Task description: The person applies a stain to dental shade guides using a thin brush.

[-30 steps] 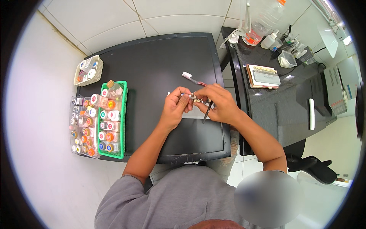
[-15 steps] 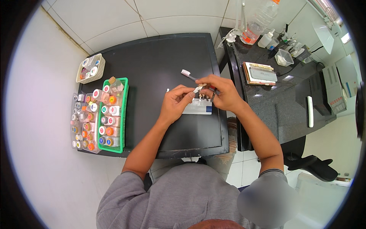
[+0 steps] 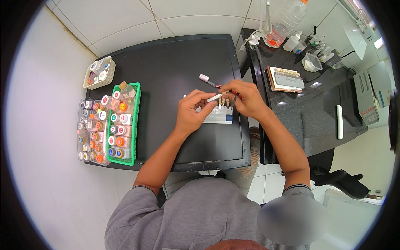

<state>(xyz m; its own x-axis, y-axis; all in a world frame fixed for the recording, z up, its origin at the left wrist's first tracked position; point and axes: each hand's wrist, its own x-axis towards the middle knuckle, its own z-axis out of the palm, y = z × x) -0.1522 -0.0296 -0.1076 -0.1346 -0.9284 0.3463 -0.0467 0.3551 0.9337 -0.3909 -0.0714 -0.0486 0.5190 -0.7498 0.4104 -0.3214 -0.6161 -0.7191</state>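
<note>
Over the black table, my two hands meet at the fingertips. My left hand [image 3: 193, 109] pinches a slim white piece [image 3: 214, 98] between thumb and fingers. The curled fingers of my right hand [image 3: 246, 99] close on a small tooth-coloured tab [image 3: 225, 92] touching or nearly touching the white piece's far end; its exact shape is partly hidden. Below them lies a white shade guide holder [image 3: 218, 118] with a dark blue end and several tooth-coloured tabs along its far edge. A toothbrush [image 3: 204, 78] with pale bristles lies just beyond, its dark red handle running behind my right hand.
On the left stand a green basket [image 3: 138, 125] of capped bottles, a clear bottle rack [image 3: 79, 143] and a cream basket [image 3: 111, 75]. The dark side counter [image 3: 287, 121] at right carries another tab guide [image 3: 288, 80], a large plastic bottle [image 3: 287, 21] and a white bar [image 3: 339, 122].
The white piece now points more clearly leftward, showing more of its length. My right fingers have turned slightly, and more of the holder's tabs are exposed.
</note>
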